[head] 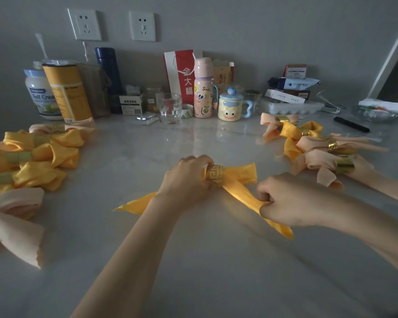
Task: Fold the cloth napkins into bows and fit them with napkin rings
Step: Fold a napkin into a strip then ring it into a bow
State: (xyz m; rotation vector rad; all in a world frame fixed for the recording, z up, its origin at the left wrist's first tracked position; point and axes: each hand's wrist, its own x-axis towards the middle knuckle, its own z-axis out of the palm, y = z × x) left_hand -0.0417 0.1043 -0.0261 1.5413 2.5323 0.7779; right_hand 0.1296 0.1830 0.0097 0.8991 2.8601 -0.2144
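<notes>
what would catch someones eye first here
The bright yellow napkin at the table's centre, cinched by a gold ring; the left hand grips at the ring while the right hand pinches one tail. Next, heaps of finished bows: one left, one right.

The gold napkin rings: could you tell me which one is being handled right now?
The fretwork gold ring on the yellow napkin at centre, gripped by the left hand; the other rings sit untouched in the side piles.
</notes>
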